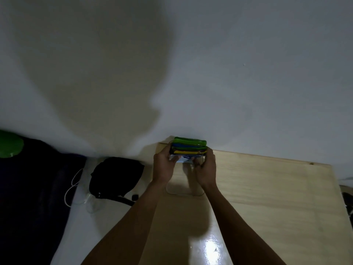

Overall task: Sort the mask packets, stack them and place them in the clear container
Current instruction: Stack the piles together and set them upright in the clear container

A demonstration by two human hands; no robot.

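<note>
Mask packets (189, 148), stacked in bands of green, blue, dark and yellow, sit clamped between two bare hands above the far corner of a pale wooden table (267, 188), close to the white wall (229, 73). The left hand (164, 165) presses the stack's left end and the right hand (206, 167) its right end, fingers curled in toward a white-and-blue packet at the bottom. Directly below and nearer the person lies the faint rounded outline of what looks like the clear container (184, 185), resting on the table; its walls are hard to make out in the dim light. The stack appears sorted and gathered, with lowering it into the container the likely step in hand. The risk lies in the squeeze: glossy packets held only by their ends could bow or slide, letting the middle ones or the bottom packet slip out and fan across the table. A barely visible rim could also catch a stack edge and tip it. Off the table's left edge, a black bag (116, 175) and a white cable (73, 186) lie on the floor, where a dropped packet might land.
</note>
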